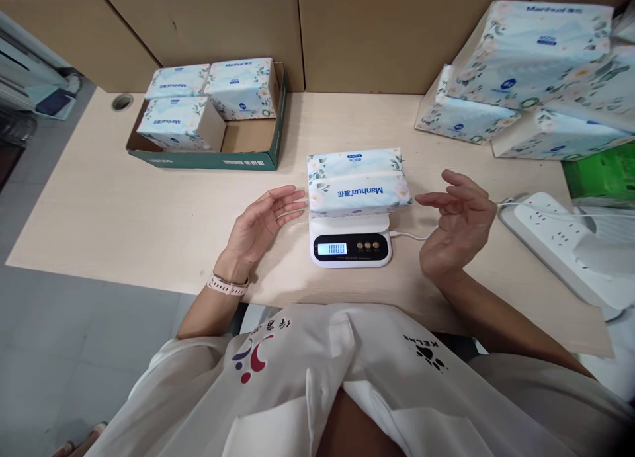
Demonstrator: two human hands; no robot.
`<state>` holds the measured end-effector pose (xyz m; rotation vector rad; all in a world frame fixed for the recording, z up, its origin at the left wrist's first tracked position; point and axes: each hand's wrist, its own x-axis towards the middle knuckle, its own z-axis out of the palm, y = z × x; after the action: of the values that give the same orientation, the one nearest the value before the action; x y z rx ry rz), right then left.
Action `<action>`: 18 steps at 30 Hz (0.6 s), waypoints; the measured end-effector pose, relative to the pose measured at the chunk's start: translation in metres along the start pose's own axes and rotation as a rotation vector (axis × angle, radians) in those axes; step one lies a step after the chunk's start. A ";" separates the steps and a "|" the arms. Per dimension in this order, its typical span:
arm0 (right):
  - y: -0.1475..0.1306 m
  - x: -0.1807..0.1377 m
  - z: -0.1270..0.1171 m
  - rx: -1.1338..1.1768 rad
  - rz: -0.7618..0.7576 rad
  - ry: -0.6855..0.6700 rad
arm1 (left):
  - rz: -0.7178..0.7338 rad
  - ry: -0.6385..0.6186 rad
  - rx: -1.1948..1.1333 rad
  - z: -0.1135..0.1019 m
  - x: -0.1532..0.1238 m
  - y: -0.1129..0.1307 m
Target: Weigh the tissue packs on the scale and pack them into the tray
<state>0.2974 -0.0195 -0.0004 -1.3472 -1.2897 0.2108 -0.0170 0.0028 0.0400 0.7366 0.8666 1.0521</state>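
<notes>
A pack of tissues (pixel 358 182), light blue with a floral print, rests on a white digital kitchen scale (pixel 351 252). The scale's lit display reads 100.0. To the pack's left, my left hand (pixel 265 222) is open, its fingertips close to the pack's end. On the other side, my right hand (pixel 456 225) hovers with fingers parted and partly curled, its index fingertip near the pack's right corner. Neither hand holds anything.
A shallow green carton (pixel 208 160) holding three tissue packs stands at the back left. More tissue packs (pixel 526 60) are stacked at the back right. A white power strip (pixel 565 239) lies on the right, and a thin white cable (pixel 414 236) runs from the scale. Cardboard (pixel 362 34) lines the back.
</notes>
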 end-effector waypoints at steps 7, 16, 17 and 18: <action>-0.003 0.001 -0.001 0.023 -0.012 0.014 | -0.010 0.016 0.001 0.001 -0.001 0.002; 0.000 0.000 0.001 0.013 -0.034 0.019 | -0.008 0.027 -0.006 0.002 -0.001 0.003; 0.001 0.000 0.001 0.003 -0.034 0.019 | -0.008 0.024 -0.008 0.002 -0.001 0.003; 0.002 0.000 0.001 0.007 -0.038 0.019 | -0.008 0.021 -0.008 0.001 -0.001 0.003</action>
<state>0.2974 -0.0183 -0.0020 -1.3148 -1.2964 0.1757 -0.0173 0.0027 0.0435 0.7157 0.8820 1.0579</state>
